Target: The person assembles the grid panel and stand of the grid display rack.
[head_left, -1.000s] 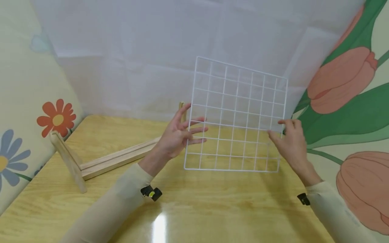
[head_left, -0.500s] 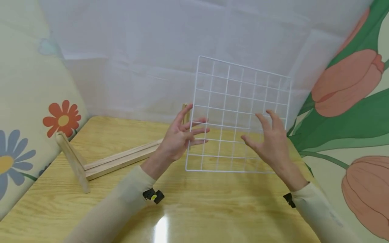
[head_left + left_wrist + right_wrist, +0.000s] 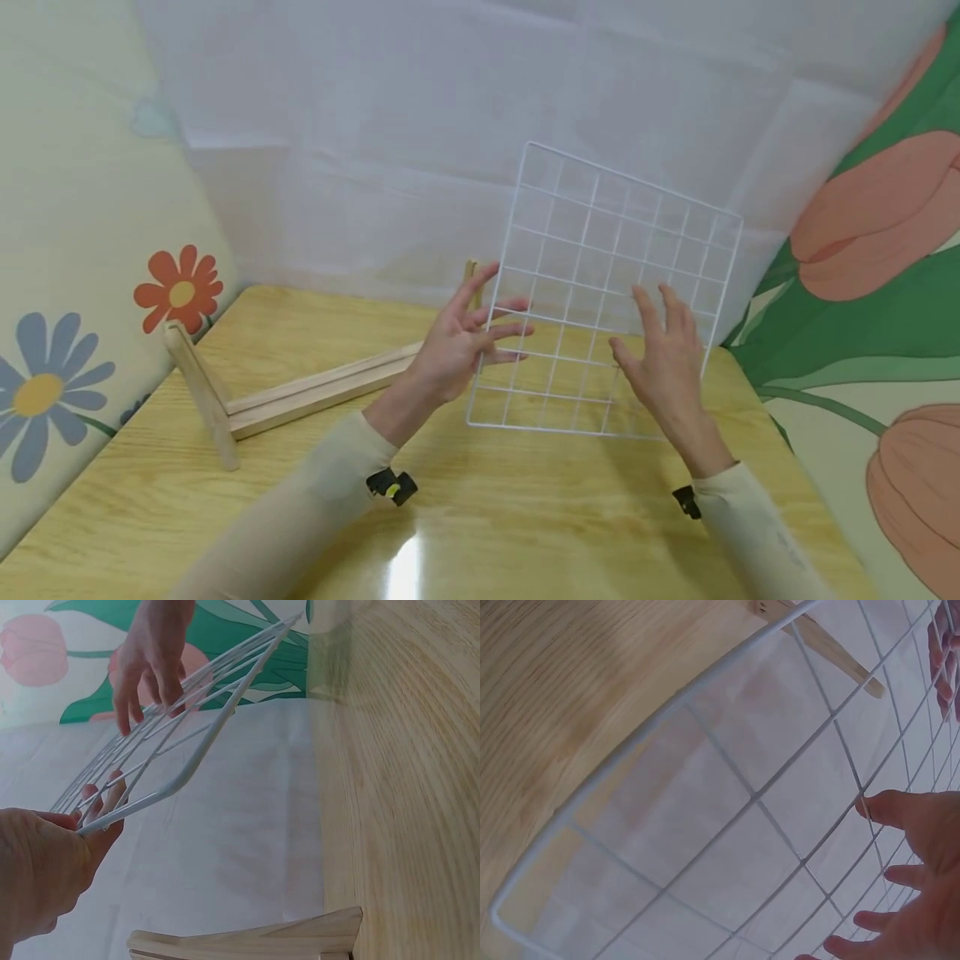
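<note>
A white wire grid panel [image 3: 582,244] is held up above the table, tilted, its lower edge towards the person. My left hand [image 3: 453,354] grips its left edge, with the thumb in front and fingers reaching through or behind the wires, as the left wrist view also shows [image 3: 45,870]. Over the panel's right part, my right hand [image 3: 667,358] is spread with extended fingers. In the right wrist view that hand's thumb [image 3: 885,808] lies at a wire; whether it touches is unclear. To the left stands a pale wooden stand [image 3: 315,396], its far end partly hidden by the left hand.
The wood-grain table [image 3: 540,517] lies beneath both hands. A white cloth [image 3: 390,108] hangs behind it. Flower-patterned panels border the left [image 3: 67,250] and right [image 3: 832,342] sides.
My right hand has let go of the panel's right edge and moved left, spreading its fingers over the grid. The left hand keeps its grip. The panel leans slightly more.
</note>
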Available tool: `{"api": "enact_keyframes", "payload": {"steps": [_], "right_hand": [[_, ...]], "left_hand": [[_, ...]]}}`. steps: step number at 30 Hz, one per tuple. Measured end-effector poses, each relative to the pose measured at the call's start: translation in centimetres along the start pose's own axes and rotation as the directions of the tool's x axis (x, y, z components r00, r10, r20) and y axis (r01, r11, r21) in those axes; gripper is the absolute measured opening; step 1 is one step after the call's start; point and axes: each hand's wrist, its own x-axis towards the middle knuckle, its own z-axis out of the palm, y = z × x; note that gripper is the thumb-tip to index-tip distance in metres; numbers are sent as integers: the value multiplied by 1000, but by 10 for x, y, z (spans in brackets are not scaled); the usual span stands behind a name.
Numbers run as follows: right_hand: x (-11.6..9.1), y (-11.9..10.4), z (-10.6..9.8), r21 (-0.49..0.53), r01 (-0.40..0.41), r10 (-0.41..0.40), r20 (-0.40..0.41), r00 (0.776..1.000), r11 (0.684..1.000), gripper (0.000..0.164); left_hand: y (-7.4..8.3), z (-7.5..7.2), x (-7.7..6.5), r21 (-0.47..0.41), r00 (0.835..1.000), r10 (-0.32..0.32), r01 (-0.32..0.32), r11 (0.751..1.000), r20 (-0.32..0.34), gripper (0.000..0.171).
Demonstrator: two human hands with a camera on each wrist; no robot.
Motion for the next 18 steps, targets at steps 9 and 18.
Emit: {"api": "enact_keyframes", "payload": {"steps": [9,18], "right_hand": [[5,-3,7,118,38,-32,-52,998,992,67],[3,-10,17,223,35,-27,-35,999,974,65]], "left_hand": [[2,-3,0,16,1000,-8,8,1000,-15,99],[-2,-20,-11,40,1000,-13,13,999,21,100]]}}
